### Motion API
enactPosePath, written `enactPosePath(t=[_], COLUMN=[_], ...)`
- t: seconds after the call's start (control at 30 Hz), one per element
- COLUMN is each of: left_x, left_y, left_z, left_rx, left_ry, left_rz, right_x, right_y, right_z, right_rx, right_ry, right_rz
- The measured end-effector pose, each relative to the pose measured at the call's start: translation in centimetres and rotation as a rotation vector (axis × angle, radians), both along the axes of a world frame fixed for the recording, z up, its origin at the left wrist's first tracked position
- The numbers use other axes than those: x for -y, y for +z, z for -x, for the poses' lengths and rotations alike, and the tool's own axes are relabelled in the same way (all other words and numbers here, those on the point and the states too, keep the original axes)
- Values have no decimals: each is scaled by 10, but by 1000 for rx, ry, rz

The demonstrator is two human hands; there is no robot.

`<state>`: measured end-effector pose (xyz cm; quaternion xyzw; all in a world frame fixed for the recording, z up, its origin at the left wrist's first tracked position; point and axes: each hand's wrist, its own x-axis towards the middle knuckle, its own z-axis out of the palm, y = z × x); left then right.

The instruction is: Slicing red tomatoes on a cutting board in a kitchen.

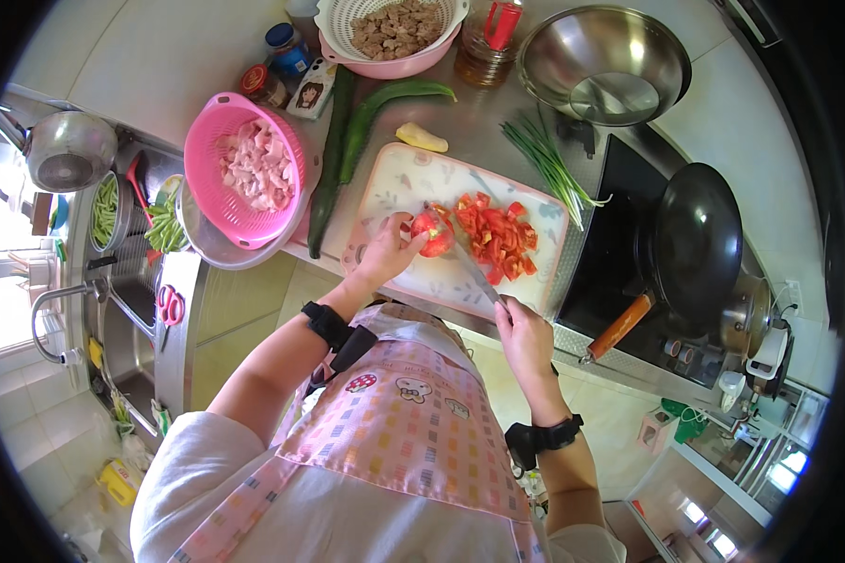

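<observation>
My left hand (389, 252) holds a red tomato (434, 236) by its left side over a white cutting board (408, 183) with a pink rim. In my right hand (524, 334) is the handle of a kitchen knife, its blade (476, 273) slanting up to the tomato's right side. Whether the edge has entered the tomato I cannot tell. Cut tomato pieces (496, 236) lie heaped on the board just right of the blade.
Around the board are a ginger piece (421, 137), green onions (546, 162), cucumbers (377, 105) and a pink colander of raw meat (201, 165). A steel bowl (605, 42) stands behind. On the right, a black wok (700, 239) rests on the cooktop, its wooden handle (623, 325) pointing towards me.
</observation>
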<state>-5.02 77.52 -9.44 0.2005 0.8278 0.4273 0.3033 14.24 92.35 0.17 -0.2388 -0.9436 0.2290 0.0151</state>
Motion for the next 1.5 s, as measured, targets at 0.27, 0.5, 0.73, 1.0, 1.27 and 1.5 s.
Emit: enactPosePath(t=[0.27,0.5,0.73,1.0,1.27,1.5], left_x=[-4,-2,-3,-1,4,16], left_y=[1,-2,-6,-7,12,10], left_z=[2,1,0,-4,0,4], left_rx=[-71,-30,-61,-103,-240,-42], left_ry=[-15,23,57,28,-129,-58], left_rz=[20,13,38,-30,-158,4], right_x=[-4,-2,2,17,1,4], right_y=[-2,6,1,-53,-49,-14], right_z=[-3,-4,10,62,35,28], right_rx=[3,6,137,226,107,-29], right_ry=[11,91,140,166,14,-106], right_rz=[-28,-98,-151,-93,102,244])
